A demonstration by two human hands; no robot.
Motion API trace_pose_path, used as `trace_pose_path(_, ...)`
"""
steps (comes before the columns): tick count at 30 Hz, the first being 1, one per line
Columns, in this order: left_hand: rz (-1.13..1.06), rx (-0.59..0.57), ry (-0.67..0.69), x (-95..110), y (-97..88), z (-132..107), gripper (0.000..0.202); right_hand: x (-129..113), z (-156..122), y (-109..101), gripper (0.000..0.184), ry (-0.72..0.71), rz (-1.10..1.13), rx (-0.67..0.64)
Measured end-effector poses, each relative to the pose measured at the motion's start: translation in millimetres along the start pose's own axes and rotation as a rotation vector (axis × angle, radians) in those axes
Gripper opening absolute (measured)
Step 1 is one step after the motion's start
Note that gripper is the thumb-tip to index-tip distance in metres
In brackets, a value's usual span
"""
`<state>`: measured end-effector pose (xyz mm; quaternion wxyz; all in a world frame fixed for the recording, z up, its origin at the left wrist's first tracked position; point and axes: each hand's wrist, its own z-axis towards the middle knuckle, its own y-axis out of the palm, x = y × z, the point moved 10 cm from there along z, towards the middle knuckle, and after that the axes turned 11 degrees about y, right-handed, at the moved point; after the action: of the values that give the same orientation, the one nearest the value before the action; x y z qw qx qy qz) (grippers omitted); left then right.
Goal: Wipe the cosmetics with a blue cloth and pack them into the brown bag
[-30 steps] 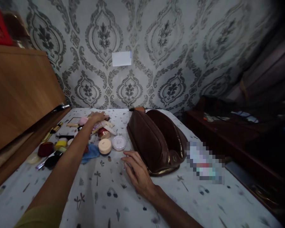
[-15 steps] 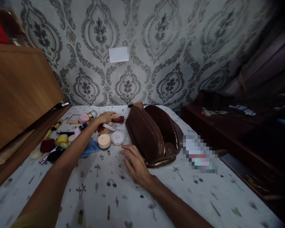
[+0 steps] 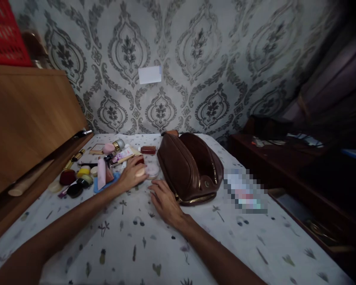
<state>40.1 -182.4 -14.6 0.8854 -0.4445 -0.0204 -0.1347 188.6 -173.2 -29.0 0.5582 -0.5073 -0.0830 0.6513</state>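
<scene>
My left hand (image 3: 133, 174) curls its fingers over a small round peach-coloured jar (image 3: 141, 172), covering most of it. Just beyond the fingertips lies a clear, pale round compact (image 3: 152, 171), partly hidden. My right hand (image 3: 165, 200) rests open on the patterned cloth with loosely bent fingers, holding nothing. Beside it stands a brown leather toiletry bag (image 3: 180, 166), its zipped top gaping. A small bottle of dark red liquid (image 3: 148, 150) lies behind the left hand. Left of that hand, a pink tube (image 3: 101, 174) rests on a blue cloth (image 3: 111, 184).
Several cosmetics, among them a yellow-lidded jar (image 3: 83, 171) and a black round case (image 3: 74, 190), crowd the left side. A wooden cabinet (image 3: 32, 107) borders them. A blurred-out packet (image 3: 245, 192) lies right of the bag. The patterned wall (image 3: 192, 95) stands behind.
My left hand has drawn back towards me from the far cosmetics and come down over the peach jar. My right hand has barely moved. The view has shifted slightly.
</scene>
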Motion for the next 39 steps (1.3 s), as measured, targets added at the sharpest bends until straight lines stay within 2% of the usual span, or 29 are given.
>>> trace_pose_path(2,0.037,0.021,-0.036,-11.9,6.8,22.9,0.021,2.6,0.5,1.6,0.023,0.004,-0.003,0.004)
trace_pose_path(5,0.110,0.047,-0.125,-31.7,14.1,54.4,0.023,5.9,0.9,3.1,0.023,0.001,0.007,-0.003)
trace_pose_path(7,0.162,0.049,-0.200,-39.2,15.7,64.7,0.028,7.2,0.7,3.6,0.024,-0.004,0.016,-0.013)
trace_pose_path(9,0.205,0.025,-0.244,-36.8,13.9,62.6,0.031,8.6,0.4,3.4,0.025,0.000,0.020,-0.015)
trace_pose_path(11,0.239,-0.021,-0.238,-25.4,6.0,47.1,0.034,10.2,0.3,3.3,0.025,0.008,0.024,-0.012)
trace_pose_path(13,0.285,-0.083,-0.192,-11.8,-8.6,20.7,0.037,11.0,0.2,3.7,0.024,0.011,0.030,-0.010)
trace_pose_path(15,0.452,-0.221,-0.126,-4.9,-23.8,-11.3,0.045,11.0,0.0,5.1,0.024,0.007,0.032,-0.017)
trace_pose_path(18,0.594,-0.319,-0.235,-29.6,-55.5,-58.2,0.042,11.2,-0.1,6.7,0.023,0.008,0.030,-0.028)
trace_pose_path(20,0.600,-0.352,-0.308,-51.0,-66.5,-78.9,0.033,11.9,-0.1,6.9,0.023,0.018,0.029,-0.031)
trace_pose_path(23,0.572,-0.314,-0.358,-73.4,-72.0,-91.7,0.034,12.6,-0.1,7.3,0.022,0.030,0.029,-0.034)
trace_pose_path(27,0.498,-0.154,-0.366,-88.8,-91.6,-96.6,0.035,14.3,0.1,8.5,0.023,0.039,0.028,-0.030)
trace_pose_path(29,0.480,-0.100,-0.398,-100.1,-113.1,-103.2,0.033,15.3,0.5,9.0,0.023,0.041,0.021,-0.028)
trace_pose_path(33,0.543,-0.071,-0.583,-132.7,-166.3,-123.4,0.032,15.2,1.7,10.6,0.025,0.035,0.007,-0.046)
trace_pose_path(35,0.588,-0.069,-0.664,-144.2,-185.2,-129.4,0.034,15.2,2.5,10.5,0.025,0.037,0.001,-0.050)
trace_pose_path(37,0.623,-0.077,-0.720,-149.8,-192.2,-131.3,0.036,15.3,3.1,9.7,0.025,0.043,-0.004,-0.047)
trace_pose_path(39,0.636,-0.098,-0.728,-147.8,-186.8,-128.4,0.038,15.2,3.4,9.7,0.024,0.045,-0.007,-0.048)
